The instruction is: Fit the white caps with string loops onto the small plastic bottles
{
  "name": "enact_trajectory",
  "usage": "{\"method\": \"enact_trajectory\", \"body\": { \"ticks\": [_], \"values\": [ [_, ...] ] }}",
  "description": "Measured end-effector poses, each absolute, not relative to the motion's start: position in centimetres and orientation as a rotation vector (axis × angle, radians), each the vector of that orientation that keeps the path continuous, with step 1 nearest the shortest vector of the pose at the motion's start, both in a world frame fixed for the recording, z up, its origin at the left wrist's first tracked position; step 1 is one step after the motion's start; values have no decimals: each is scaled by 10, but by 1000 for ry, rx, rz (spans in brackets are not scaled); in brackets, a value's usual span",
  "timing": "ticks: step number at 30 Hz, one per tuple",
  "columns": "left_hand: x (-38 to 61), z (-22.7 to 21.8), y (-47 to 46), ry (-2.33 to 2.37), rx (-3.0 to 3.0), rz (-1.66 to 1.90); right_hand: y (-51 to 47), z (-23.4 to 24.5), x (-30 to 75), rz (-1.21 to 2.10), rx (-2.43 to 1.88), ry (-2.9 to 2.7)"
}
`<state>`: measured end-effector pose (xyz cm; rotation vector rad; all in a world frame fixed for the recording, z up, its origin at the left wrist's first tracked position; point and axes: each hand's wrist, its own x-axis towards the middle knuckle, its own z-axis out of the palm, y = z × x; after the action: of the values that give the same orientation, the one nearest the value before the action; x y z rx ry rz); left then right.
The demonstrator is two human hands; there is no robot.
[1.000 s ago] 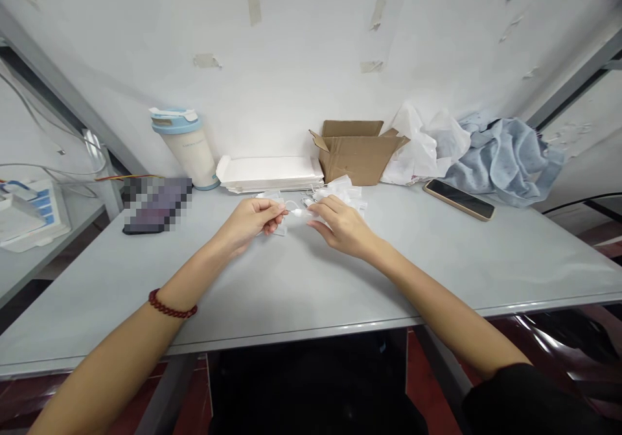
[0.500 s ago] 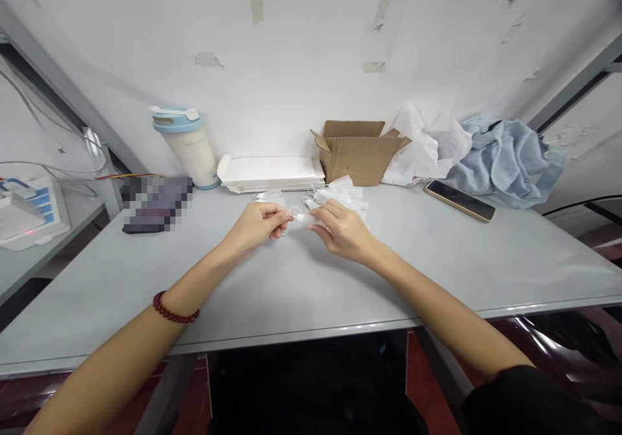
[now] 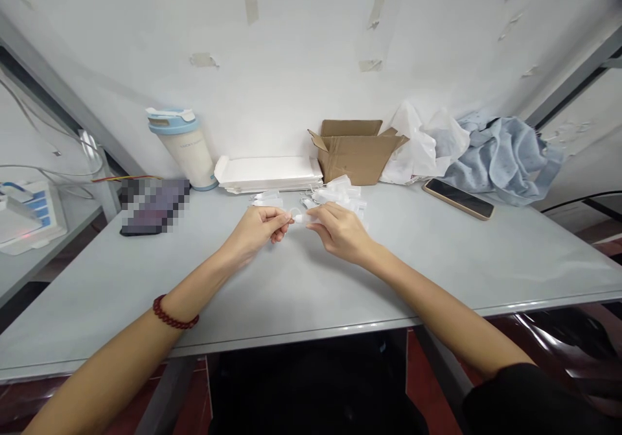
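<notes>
Between my two hands is a small whitish, see-through tube (image 3: 300,218) with a thin loop at its left end. My left hand (image 3: 260,229) pinches that loop end between thumb and forefinger. The tube's body lies in the closed fingers of my right hand (image 3: 343,233), which hide its right part. Just behind my right hand, a loose pile of similar small tubes (image 3: 340,190) lies on the grey table (image 3: 291,292). A smaller group of tubes (image 3: 268,198) is behind my left hand.
Along the wall stand a blue-lidded tumbler (image 3: 182,146), a stack of flat white boxes (image 3: 269,172), an open cardboard box (image 3: 357,159), white plastic bags (image 3: 415,146) and a bunched blue cloth (image 3: 505,156). A phone (image 3: 459,199) lies at right, a dark, partly pixelated item (image 3: 158,208) at left.
The view has shifted slightly. Both hands keep hold of the tube in almost the same place, with only small finger movements.
</notes>
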<state>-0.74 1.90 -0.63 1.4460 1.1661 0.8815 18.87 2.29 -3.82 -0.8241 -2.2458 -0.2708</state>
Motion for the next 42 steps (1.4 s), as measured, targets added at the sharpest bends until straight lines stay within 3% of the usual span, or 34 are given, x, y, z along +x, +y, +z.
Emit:
{"method": "enact_trajectory", "body": {
  "ticks": [26, 33, 38, 42],
  "values": [
    [-18, -5, 28, 1061, 1449, 918, 29, -30, 194, -92, -869, -2195],
    [-27, 4, 36, 1231, 1403, 1054, 34, -32, 200, 42, -1055, -2324],
    [-52, 5, 55, 1439, 1327, 1215, 44, -45, 202, -220, -1120, -2476],
    [-64, -5, 65, 1480, 1321, 1149, 47, -53, 199, -471, -1180, -2574]
  ]
}}
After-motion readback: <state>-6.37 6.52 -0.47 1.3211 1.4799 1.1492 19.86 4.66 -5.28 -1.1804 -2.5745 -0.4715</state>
